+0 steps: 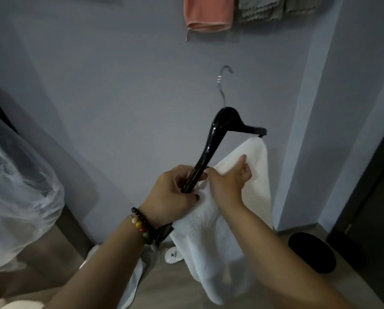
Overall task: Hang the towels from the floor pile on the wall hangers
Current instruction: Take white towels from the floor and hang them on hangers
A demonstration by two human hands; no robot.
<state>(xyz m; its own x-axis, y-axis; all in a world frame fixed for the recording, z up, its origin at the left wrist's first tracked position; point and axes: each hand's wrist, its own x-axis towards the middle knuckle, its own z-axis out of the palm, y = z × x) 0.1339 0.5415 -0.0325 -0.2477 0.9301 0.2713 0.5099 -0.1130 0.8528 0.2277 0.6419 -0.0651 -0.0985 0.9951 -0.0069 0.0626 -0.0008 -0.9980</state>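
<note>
Head view: my left hand [175,192] grips one arm of the black hanger [217,141], tilting it so my right hand [228,177], pinching the white towel [255,175], can feed it along the bar, away from the wall.

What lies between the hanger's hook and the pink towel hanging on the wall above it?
Nothing: in the head view, only bare wall separates the hook from the pink towel.
</note>
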